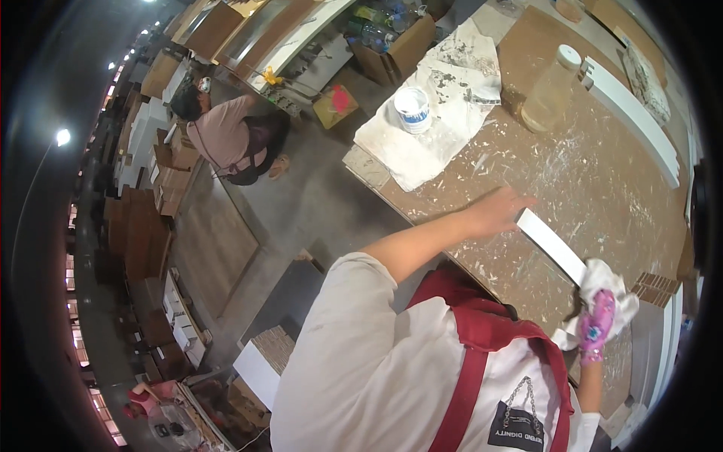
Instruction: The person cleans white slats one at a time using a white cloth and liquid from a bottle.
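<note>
White strip (553, 247): ran slantwise between our two hands, over the near part of the desk; we could not tell whether its underside touched the top.
Left grip (497, 213): bare, with our fingers at the strip's upper end; we could not tell how far they had closed on it.
Right grip (597, 324): in a pink-purple glove, with our fingers closed on a bunched white cloth (608, 279), which met the strip's lower end.
Desk (482, 275): brown, covered in pale flecks and smears.
Tub (412, 111): white and blue; we saw it upright on a stained white sheet (407, 162) at the desk's left side.
Bottle (550, 90): see-through, white-capped, standing to the right of the sheet.
Curved white pieces (640, 124): lay beyond our strip, toward the desk's far right.
Co-worker (226, 139): crouched on the floor to our left.
</note>
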Motion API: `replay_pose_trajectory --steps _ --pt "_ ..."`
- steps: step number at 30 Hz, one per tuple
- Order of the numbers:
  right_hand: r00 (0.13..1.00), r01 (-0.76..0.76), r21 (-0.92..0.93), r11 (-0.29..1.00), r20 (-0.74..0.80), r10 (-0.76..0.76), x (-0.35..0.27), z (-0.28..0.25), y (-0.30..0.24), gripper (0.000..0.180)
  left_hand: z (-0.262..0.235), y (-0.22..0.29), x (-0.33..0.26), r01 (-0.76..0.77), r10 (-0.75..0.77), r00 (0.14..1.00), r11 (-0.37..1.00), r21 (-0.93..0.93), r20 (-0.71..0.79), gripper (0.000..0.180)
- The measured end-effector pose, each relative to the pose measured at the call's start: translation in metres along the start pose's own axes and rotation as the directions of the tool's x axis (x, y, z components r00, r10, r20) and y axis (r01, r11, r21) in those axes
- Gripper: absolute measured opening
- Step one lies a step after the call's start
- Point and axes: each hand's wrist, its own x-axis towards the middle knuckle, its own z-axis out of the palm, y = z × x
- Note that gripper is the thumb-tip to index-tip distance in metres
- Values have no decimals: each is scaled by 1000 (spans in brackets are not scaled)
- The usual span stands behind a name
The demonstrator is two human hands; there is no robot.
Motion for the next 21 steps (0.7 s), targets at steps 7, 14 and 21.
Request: replay_pose_trajectory --steps 7,14,21 --pt "744 -624 258 737 -89 662 -102 -35 31 46 30 -6 30 -128 134 991 979 158 -24 43" --pt "746 -548 632 548 72 662 -84 -63 -26 31 6 11 30 -182 204 978 930 320 -36 36" --pt "654 -552 703 448 31 756 -81 -108 -48 24 -6 3 -4 -231 206 969 951 204 134 43"
